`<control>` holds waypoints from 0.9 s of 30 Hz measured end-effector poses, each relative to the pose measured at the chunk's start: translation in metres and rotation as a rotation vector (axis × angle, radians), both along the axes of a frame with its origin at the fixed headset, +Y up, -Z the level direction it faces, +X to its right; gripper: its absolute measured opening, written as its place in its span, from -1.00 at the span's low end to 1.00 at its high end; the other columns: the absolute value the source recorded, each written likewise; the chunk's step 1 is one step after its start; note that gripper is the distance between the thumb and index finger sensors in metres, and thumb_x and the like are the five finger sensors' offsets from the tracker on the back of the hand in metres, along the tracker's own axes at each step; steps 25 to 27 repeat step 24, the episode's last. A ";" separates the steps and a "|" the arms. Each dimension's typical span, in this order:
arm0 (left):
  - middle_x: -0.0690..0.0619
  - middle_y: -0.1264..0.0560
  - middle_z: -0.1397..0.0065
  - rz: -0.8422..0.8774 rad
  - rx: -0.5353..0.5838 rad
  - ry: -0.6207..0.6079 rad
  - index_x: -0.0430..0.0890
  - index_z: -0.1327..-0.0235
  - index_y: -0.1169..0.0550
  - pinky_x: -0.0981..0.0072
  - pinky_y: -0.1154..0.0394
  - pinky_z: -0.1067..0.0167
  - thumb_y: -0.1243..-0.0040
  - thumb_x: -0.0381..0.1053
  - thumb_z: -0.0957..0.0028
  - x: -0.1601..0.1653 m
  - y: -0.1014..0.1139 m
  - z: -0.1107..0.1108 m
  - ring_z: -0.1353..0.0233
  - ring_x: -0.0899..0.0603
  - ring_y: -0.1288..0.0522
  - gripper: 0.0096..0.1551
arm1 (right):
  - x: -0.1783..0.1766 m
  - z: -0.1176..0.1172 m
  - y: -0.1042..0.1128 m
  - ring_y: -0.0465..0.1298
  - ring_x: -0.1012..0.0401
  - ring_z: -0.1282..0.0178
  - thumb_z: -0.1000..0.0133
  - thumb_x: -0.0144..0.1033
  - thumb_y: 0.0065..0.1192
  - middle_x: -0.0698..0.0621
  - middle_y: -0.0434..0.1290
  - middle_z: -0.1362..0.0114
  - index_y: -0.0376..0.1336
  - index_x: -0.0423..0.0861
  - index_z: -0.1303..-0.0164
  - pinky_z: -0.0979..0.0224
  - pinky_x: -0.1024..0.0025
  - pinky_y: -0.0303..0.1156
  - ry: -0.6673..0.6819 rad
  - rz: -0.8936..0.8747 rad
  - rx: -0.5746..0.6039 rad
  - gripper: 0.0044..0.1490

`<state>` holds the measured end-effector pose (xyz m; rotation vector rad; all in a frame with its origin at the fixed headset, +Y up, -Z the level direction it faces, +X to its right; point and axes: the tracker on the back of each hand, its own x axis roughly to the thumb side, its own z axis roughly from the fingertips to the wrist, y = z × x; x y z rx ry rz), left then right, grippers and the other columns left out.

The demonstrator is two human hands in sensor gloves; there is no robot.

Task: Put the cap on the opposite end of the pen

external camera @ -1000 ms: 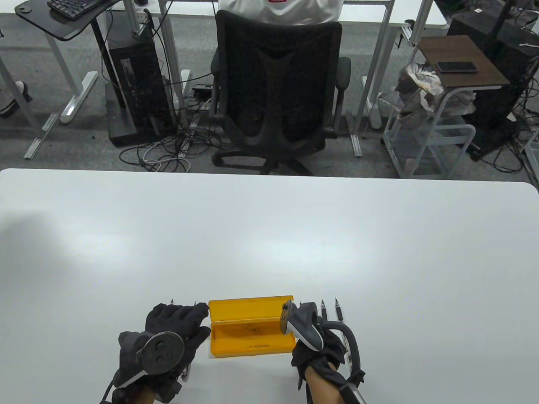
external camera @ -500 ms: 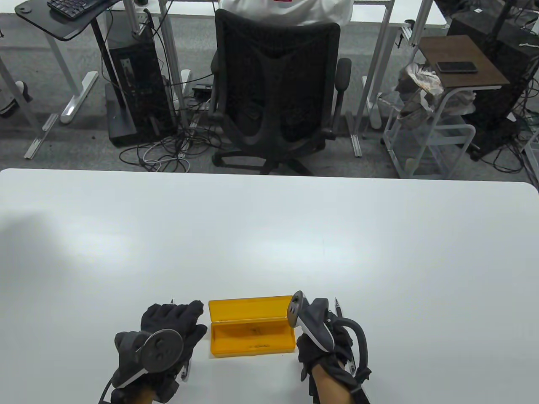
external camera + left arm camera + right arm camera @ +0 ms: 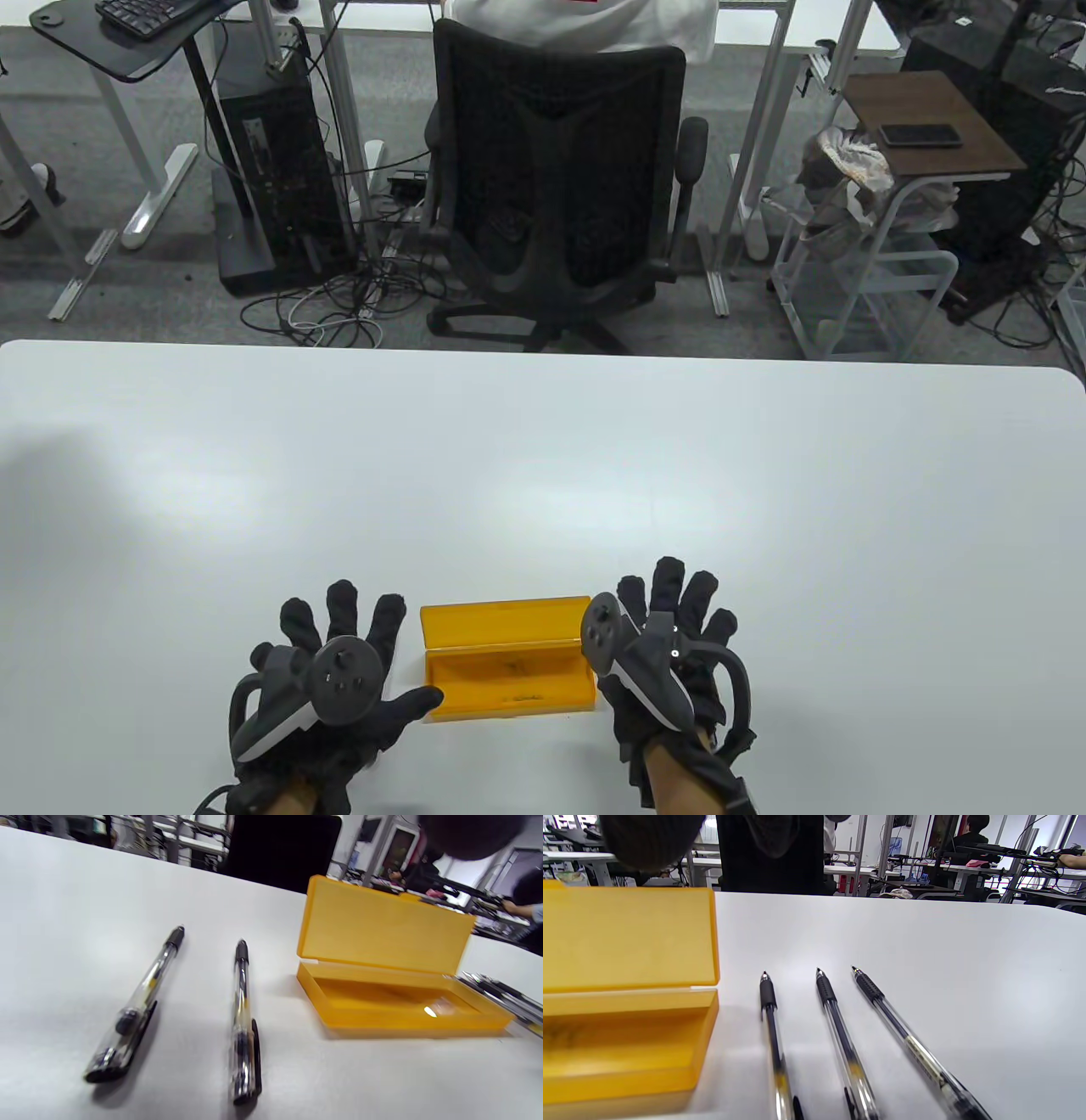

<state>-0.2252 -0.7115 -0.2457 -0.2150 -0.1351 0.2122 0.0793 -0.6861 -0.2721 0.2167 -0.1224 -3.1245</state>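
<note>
Since the pens now lie free on the tabletop near its front edge, the capping work looks finished or close to it. Two pens (image 3: 135, 1005) (image 3: 244, 1022) rest side by side left of the yellow box (image 3: 507, 671), each with its cap seated on the back end. Three more pens (image 3: 772, 1043) (image 3: 842, 1043) (image 3: 912, 1048) lie in a row right of the box, writing tips bare and pointing toward the far edge; their back ends run out of frame, so I cannot tell whether all carry caps there.

Half a second ago both hands were curled low over these rows. Now the left hand (image 3: 331, 679) and right hand (image 3: 670, 654) are spread flat above them, fingers apart, gripping nothing. In my judgement that marks a release: the last pen has been set down.

The box stands between the hands, lid up, apparently with no pens inside.
</note>
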 end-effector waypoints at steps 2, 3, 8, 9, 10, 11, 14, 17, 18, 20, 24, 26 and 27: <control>-0.43 0.01 -0.79 -0.011 0.050 0.024 -0.05 -0.75 -0.06 -0.85 0.19 -0.20 -0.11 0.43 -0.12 0.000 0.003 0.000 -0.61 -0.77 0.14 0.06 | 0.004 0.000 0.000 -0.13 -0.34 -0.69 0.03 0.18 0.19 -0.22 -0.06 -0.77 0.17 -0.01 -0.63 -0.50 -0.50 -0.05 -0.011 -0.016 -0.022 0.00; -0.43 0.00 -0.78 -0.015 0.073 0.025 -0.05 -0.75 -0.08 -0.85 0.17 -0.21 -0.12 0.42 -0.12 0.000 0.004 0.001 -0.61 -0.76 0.12 0.06 | 0.006 -0.001 -0.001 -0.13 -0.34 -0.69 0.03 0.18 0.19 -0.22 -0.06 -0.77 0.17 -0.02 -0.62 -0.50 -0.49 -0.05 -0.018 -0.030 -0.026 0.00; -0.40 -0.06 -0.78 -0.007 0.108 0.041 -0.05 -0.73 -0.14 -0.84 0.16 -0.24 -0.14 0.41 -0.12 0.001 0.004 0.003 -0.64 -0.72 0.07 0.02 | 0.011 -0.003 -0.006 -0.11 -0.34 -0.69 0.04 0.18 0.20 -0.22 -0.05 -0.77 0.16 -0.03 -0.63 -0.50 -0.49 -0.04 -0.028 -0.031 -0.051 0.01; -0.40 -0.06 -0.78 -0.018 0.102 0.047 -0.05 -0.73 -0.13 -0.84 0.16 -0.23 -0.14 0.41 -0.12 0.001 0.003 0.002 -0.64 -0.72 0.07 0.02 | 0.012 -0.003 -0.007 -0.11 -0.34 -0.69 0.04 0.18 0.21 -0.22 -0.04 -0.77 0.16 -0.03 -0.63 -0.50 -0.48 -0.03 -0.026 -0.044 -0.048 0.01; -0.40 -0.05 -0.78 -0.025 0.099 0.049 -0.04 -0.73 -0.13 -0.84 0.16 -0.23 -0.14 0.41 -0.11 0.001 0.003 0.001 -0.64 -0.72 0.07 0.03 | 0.012 -0.003 -0.007 -0.11 -0.34 -0.69 0.04 0.17 0.21 -0.22 -0.04 -0.77 0.16 -0.03 -0.63 -0.50 -0.48 -0.03 -0.026 -0.045 -0.046 0.01; -0.40 -0.05 -0.78 -0.029 0.094 0.048 -0.04 -0.73 -0.13 -0.84 0.16 -0.24 -0.14 0.41 -0.11 0.002 0.001 0.000 -0.64 -0.72 0.07 0.03 | 0.012 -0.002 -0.008 -0.11 -0.33 -0.69 0.04 0.18 0.20 -0.22 -0.04 -0.77 0.15 -0.03 -0.63 -0.50 -0.48 -0.03 -0.027 -0.040 -0.045 0.01; -0.40 -0.05 -0.78 -0.035 0.073 0.047 -0.04 -0.73 -0.13 -0.84 0.16 -0.23 -0.14 0.41 -0.11 0.002 -0.003 -0.001 -0.64 -0.72 0.07 0.03 | 0.013 -0.001 -0.011 -0.10 -0.34 -0.69 0.04 0.18 0.20 -0.22 -0.04 -0.77 0.14 -0.03 -0.64 -0.50 -0.48 -0.02 -0.024 -0.050 -0.051 0.02; -0.39 -0.06 -0.78 -0.059 0.059 0.047 -0.04 -0.73 -0.13 -0.84 0.16 -0.24 -0.14 0.41 -0.11 0.002 -0.006 -0.005 -0.64 -0.71 0.07 0.03 | 0.012 -0.004 -0.015 -0.10 -0.33 -0.69 0.03 0.18 0.20 -0.22 -0.05 -0.77 0.13 -0.03 -0.64 -0.50 -0.48 -0.03 -0.034 -0.054 -0.068 0.02; -0.38 -0.07 -0.78 -0.068 0.067 0.047 -0.05 -0.73 -0.14 -0.84 0.15 -0.24 -0.14 0.41 -0.11 0.001 -0.007 -0.006 -0.65 -0.70 0.05 0.03 | 0.012 -0.005 -0.017 -0.10 -0.33 -0.69 0.03 0.18 0.20 -0.22 -0.05 -0.77 0.12 -0.03 -0.65 -0.50 -0.48 -0.03 -0.033 -0.060 -0.078 0.03; -0.37 -0.12 -0.77 -0.071 0.076 0.044 -0.05 -0.72 -0.16 -0.84 0.12 -0.23 -0.15 0.41 -0.10 -0.001 -0.008 -0.007 -0.65 -0.68 0.00 0.02 | 0.011 -0.006 -0.019 -0.10 -0.34 -0.69 0.03 0.18 0.19 -0.22 -0.05 -0.77 0.11 -0.03 -0.65 -0.50 -0.48 -0.03 -0.036 -0.059 -0.086 0.03; -0.37 -0.17 -0.76 -0.050 0.034 0.070 -0.06 -0.71 -0.17 -0.84 0.11 -0.25 -0.16 0.40 -0.11 -0.007 -0.014 -0.008 -0.66 -0.66 -0.04 0.01 | 0.005 -0.009 -0.028 -0.09 -0.33 -0.69 0.03 0.18 0.19 -0.23 -0.05 -0.76 0.10 -0.03 -0.65 -0.49 -0.48 -0.02 -0.014 -0.064 -0.108 0.03; -0.37 -0.17 -0.76 -0.050 0.034 0.070 -0.06 -0.71 -0.17 -0.84 0.11 -0.25 -0.16 0.40 -0.11 -0.007 -0.014 -0.008 -0.66 -0.66 -0.04 0.01 | 0.005 -0.009 -0.028 -0.09 -0.33 -0.69 0.03 0.18 0.19 -0.23 -0.05 -0.76 0.10 -0.03 -0.65 -0.49 -0.48 -0.02 -0.014 -0.064 -0.108 0.03; -0.37 -0.17 -0.76 -0.050 0.034 0.070 -0.06 -0.71 -0.17 -0.84 0.11 -0.25 -0.16 0.40 -0.11 -0.007 -0.014 -0.008 -0.66 -0.66 -0.04 0.01 | 0.005 -0.009 -0.028 -0.09 -0.33 -0.69 0.03 0.18 0.19 -0.23 -0.05 -0.76 0.10 -0.03 -0.65 -0.49 -0.48 -0.02 -0.014 -0.064 -0.108 0.03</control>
